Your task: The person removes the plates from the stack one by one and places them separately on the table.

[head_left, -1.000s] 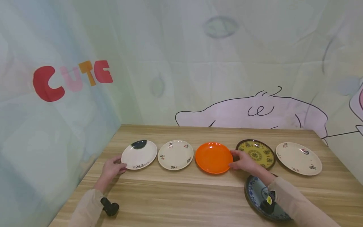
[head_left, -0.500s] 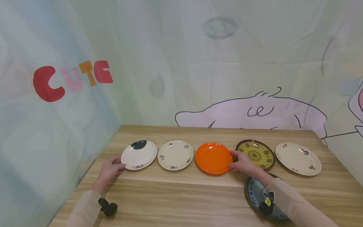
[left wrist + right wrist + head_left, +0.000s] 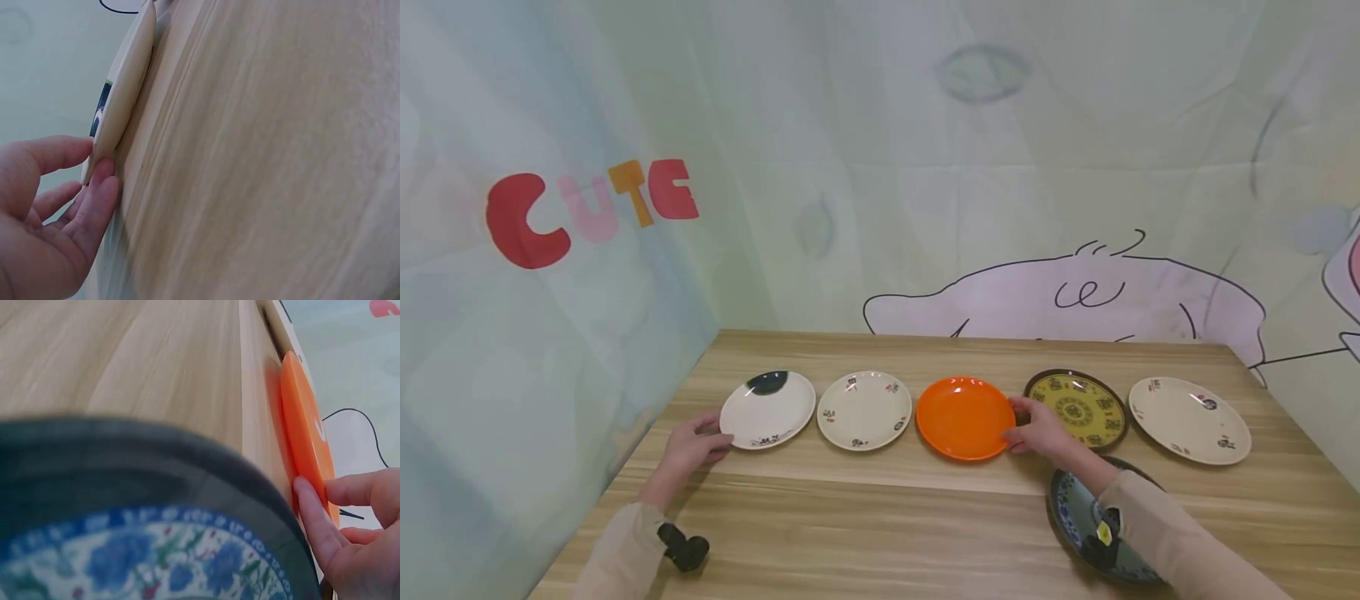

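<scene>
In the head view, a white round plate point(image 3: 769, 415) with a dark patch at its far rim lies leftmost in a row of plates. My left hand point(image 3: 694, 442) pinches its near left rim. The left wrist view has the thumb and fingertips on opposite faces of that plate point(image 3: 128, 87). Toward the middle, an orange plate point(image 3: 964, 417) lies with my right hand point(image 3: 1043, 432) at its right rim. Seen from the right wrist, fingers point(image 3: 315, 519) hold the edge of the orange plate point(image 3: 306, 419) from both sides.
A cream plate point(image 3: 865, 411) sits between the two held plates. Right of the orange one are an olive patterned plate point(image 3: 1075, 410) and a cream oval plate point(image 3: 1190, 419). A blue-patterned dark plate point(image 3: 1078, 517) lies under my right forearm. Printed cloth point(image 3: 820, 167) hangs behind the wooden table point(image 3: 850, 533).
</scene>
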Action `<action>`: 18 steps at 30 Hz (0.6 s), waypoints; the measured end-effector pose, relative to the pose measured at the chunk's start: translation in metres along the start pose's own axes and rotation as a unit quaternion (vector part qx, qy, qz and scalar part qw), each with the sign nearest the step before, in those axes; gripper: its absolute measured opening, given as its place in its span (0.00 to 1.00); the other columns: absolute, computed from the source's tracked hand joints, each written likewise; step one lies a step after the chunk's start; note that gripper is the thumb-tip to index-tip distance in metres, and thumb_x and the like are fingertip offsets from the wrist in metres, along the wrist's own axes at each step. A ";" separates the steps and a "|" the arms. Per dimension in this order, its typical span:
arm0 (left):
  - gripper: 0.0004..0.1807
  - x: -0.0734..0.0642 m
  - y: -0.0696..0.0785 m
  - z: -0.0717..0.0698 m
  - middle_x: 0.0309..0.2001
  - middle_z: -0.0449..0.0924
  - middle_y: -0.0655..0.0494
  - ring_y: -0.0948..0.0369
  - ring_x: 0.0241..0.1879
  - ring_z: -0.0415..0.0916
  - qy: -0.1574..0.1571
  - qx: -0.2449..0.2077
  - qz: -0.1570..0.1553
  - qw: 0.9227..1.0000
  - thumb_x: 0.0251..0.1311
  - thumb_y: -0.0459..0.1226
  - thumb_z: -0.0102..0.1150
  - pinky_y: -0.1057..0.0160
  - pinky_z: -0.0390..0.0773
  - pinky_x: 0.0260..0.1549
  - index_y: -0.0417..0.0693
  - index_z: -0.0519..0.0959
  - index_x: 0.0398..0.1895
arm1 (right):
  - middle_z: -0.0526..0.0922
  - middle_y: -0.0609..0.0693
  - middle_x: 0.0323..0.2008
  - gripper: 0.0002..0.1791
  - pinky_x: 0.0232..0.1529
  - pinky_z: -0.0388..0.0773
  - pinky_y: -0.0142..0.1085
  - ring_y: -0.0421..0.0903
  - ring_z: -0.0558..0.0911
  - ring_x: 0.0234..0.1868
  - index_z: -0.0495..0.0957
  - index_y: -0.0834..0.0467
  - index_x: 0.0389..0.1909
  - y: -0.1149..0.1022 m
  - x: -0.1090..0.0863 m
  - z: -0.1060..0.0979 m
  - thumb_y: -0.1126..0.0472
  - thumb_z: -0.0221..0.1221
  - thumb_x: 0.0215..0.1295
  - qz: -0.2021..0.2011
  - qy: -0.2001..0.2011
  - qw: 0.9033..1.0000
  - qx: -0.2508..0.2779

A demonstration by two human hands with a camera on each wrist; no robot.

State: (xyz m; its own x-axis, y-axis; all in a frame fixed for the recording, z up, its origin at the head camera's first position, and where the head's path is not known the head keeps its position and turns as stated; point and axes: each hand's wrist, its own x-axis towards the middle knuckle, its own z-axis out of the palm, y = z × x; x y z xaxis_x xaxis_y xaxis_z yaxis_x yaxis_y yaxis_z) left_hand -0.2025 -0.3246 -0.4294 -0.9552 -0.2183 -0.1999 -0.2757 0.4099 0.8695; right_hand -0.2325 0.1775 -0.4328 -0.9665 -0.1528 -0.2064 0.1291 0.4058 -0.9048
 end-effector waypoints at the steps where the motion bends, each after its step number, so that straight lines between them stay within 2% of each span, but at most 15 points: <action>1: 0.34 0.000 -0.001 0.000 0.58 0.59 0.26 0.60 0.39 0.76 -0.001 0.000 0.001 1.000 0.55 0.29 0.56 0.65 0.81 0.36 0.26 0.54 0.63 | 0.64 0.71 0.57 0.35 0.31 0.82 0.37 0.44 0.80 0.27 0.57 0.71 0.62 -0.001 0.000 0.001 0.75 0.57 0.52 0.001 0.006 1.000 0.002; 8: 0.33 -0.001 -0.002 -0.001 0.59 0.59 0.26 0.62 0.39 0.76 -0.006 -0.002 0.013 1.000 0.55 0.29 0.56 0.65 0.81 0.35 0.26 0.55 0.62 | 0.67 0.70 0.54 0.33 0.30 0.82 0.38 0.44 0.79 0.27 0.60 0.70 0.61 -0.005 0.000 0.004 0.77 0.54 0.50 0.006 0.036 0.999 0.016; 18: 0.33 -0.003 -0.002 -0.001 0.57 0.60 0.25 0.67 0.34 0.75 -0.009 -0.007 0.021 1.000 0.54 0.28 0.56 0.66 0.81 0.33 0.25 0.56 0.62 | 0.64 0.71 0.57 0.32 0.32 0.82 0.39 0.44 0.80 0.29 0.58 0.70 0.62 -0.008 -0.005 0.003 0.78 0.52 0.53 0.028 0.037 0.997 0.054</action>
State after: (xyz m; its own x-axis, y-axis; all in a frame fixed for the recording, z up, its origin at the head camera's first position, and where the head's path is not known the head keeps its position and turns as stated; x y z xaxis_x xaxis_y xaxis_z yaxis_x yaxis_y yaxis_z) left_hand -0.1993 -0.3257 -0.4301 -0.9678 -0.1850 -0.1708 -0.2335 0.4057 0.8837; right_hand -0.2286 0.1724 -0.4252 -0.9704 -0.0631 -0.2330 0.2026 0.3121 -0.9282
